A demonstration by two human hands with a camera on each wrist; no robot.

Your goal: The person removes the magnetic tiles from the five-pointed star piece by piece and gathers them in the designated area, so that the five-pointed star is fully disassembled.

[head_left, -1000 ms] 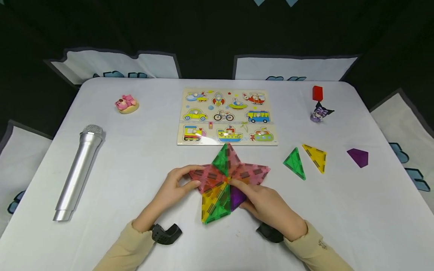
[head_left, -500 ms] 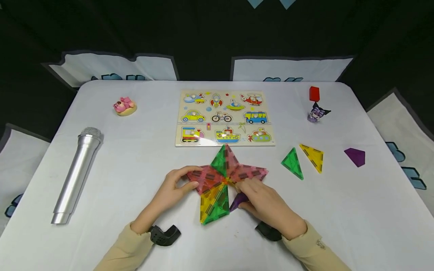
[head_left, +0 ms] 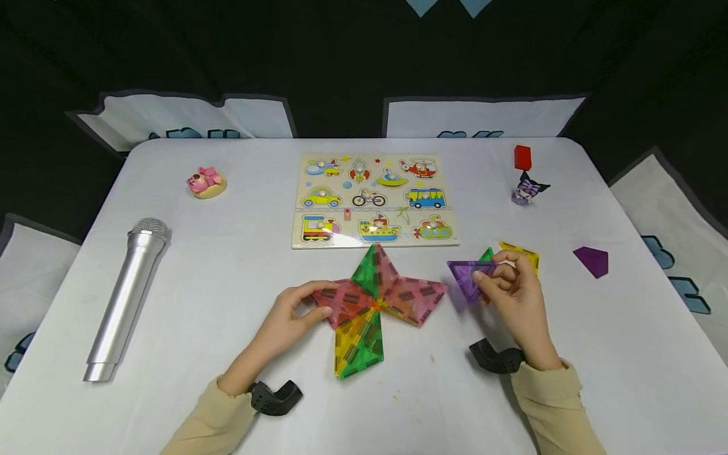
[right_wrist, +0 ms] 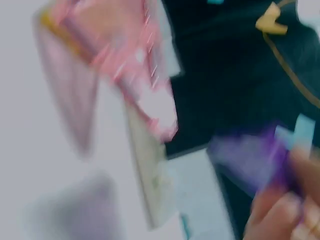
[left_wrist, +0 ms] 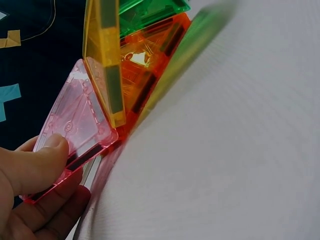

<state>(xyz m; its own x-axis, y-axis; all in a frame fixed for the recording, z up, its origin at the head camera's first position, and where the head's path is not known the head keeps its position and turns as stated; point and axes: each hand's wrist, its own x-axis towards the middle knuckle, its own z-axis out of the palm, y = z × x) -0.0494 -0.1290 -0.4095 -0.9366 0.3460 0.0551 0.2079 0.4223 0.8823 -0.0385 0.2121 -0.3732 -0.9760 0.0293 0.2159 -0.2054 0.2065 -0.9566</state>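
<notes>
A star-like build of translucent magnetic tiles [head_left: 364, 344] in red, green and yellow stands on the white table, with a gap at its lower right. My left hand [head_left: 292, 319] pinches its left red point; in the left wrist view the thumb presses on a pink tile [left_wrist: 75, 120]. Off to the right of the build, my right hand [head_left: 517, 300] pinches a purple triangular tile [head_left: 467, 278] above the table. Behind that hand, a green triangular tile [head_left: 487, 254] and a yellow triangular tile [head_left: 526, 254] are partly hidden. The right wrist view is blurred.
Directly behind the build lies a wooden vehicle puzzle board [head_left: 375, 243]. A silver microphone [head_left: 127, 297] is at the left, a pink figurine [head_left: 206, 182] at the back left. To the right are a purple tile [head_left: 593, 261], a small dark figurine [head_left: 527, 189] and a red block [head_left: 522, 157].
My right hand has taken the purple triangular tile off the build's lower right and carried it rightward, over the loose green and yellow tiles. The left hand has kept its hold.
</notes>
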